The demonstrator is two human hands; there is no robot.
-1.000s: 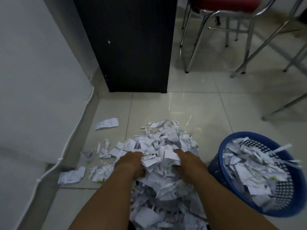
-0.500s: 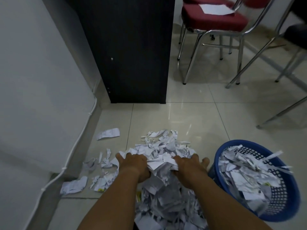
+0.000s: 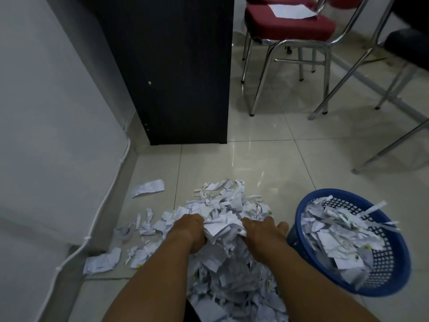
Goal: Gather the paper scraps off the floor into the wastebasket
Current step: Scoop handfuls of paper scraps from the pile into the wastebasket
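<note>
A: What is seen at the lower middle of the frame?

B: A heap of paper scraps is spread on the tiled floor. A bunch of scraps is pressed between the left hand and the right hand at the top of the heap. The fingers of both hands are curled into the paper, so each hand is clenched on scraps.

A: And the wastebasket?

B: A blue wastebasket with mesh walls is seen at the lower right, just beside the right hand. It is tilted toward the heap and already filled with scraps; a few strips are hung over its rim.

A: Are any scraps found apart from the heap?

B: Yes. A printed slip is lain alone left of centre, near the wall. A crumpled piece and smaller bits are scattered at the lower left, beside a white cable that is run along the wall's foot.

A: What is shown above?

B: A black cabinet is stood at the upper middle. At the upper right a red chair with metal legs is seen, with a white sheet laid on its seat.
</note>
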